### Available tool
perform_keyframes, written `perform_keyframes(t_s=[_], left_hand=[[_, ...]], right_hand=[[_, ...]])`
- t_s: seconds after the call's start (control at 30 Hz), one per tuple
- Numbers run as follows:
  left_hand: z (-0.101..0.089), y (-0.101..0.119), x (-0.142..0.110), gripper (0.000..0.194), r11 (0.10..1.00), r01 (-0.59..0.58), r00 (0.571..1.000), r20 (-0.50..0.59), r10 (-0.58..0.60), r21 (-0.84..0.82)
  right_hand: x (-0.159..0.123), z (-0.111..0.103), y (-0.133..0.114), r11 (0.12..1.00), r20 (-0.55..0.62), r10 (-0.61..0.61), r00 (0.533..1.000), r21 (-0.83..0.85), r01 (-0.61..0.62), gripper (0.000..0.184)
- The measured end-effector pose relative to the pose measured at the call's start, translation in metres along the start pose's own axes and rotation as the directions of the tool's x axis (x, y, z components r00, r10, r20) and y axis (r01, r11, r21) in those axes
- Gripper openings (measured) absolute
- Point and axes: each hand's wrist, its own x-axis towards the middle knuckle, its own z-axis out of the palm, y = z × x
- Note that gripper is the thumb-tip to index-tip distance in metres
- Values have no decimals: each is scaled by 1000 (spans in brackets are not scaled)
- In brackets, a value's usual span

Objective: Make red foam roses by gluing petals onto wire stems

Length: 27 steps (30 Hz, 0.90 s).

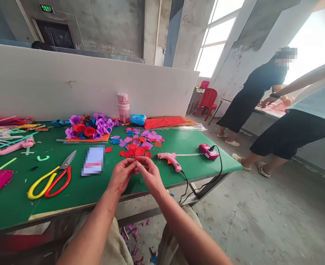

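My left hand [123,172] and my right hand [149,170] meet at the front edge of the green table. Between their fingertips they pinch a small red petal piece [135,154], which looks like part of a handmade flower. Loose red petals [146,144] lie just beyond, with purple petals [153,135] behind them. To the right of my hands a pink glue gun [172,159] rests on its side, its cord hanging off the edge. Finished purple, red and blue flowers [90,131] are bunched at the back left.
Scissors [60,176] with yellow and red handles and a phone [93,161] lie left. A pink bottle [123,108] stands near the white board [90,81]. A power strip [209,151] sits at the right. Two people [254,82] bend over another table.
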Motion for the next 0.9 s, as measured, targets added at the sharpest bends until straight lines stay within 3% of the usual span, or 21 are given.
perform_keyframes(t_s=[0.13, 0.3, 0.4, 0.67, 0.9], left_hand=[[2, 1, 0, 25, 1000, -4, 1000, -10, 4, 0], [2, 3, 0, 25, 1000, -5, 999, -46, 5, 2], [0, 4, 0, 27, 1000, 9, 997, -82, -10, -13], [2, 6, -2, 28, 999, 50, 997, -56, -51, -5], [3, 7, -2, 27, 999, 39, 998, -45, -40, -34]], right_hand=[[-1, -1, 3, 996, -5, -46, 999, -74, 45, 23], [-8, -5, 1, 932, -11, -250, 968, -274, 238, 19], [-9, -10, -1, 920, -77, -304, 949, -284, 272, 19], [10, -25, 17, 973, -215, -175, 961, -189, 135, 24], [5, -19, 22, 964, 29, -42, 999, -260, 48, 36]])
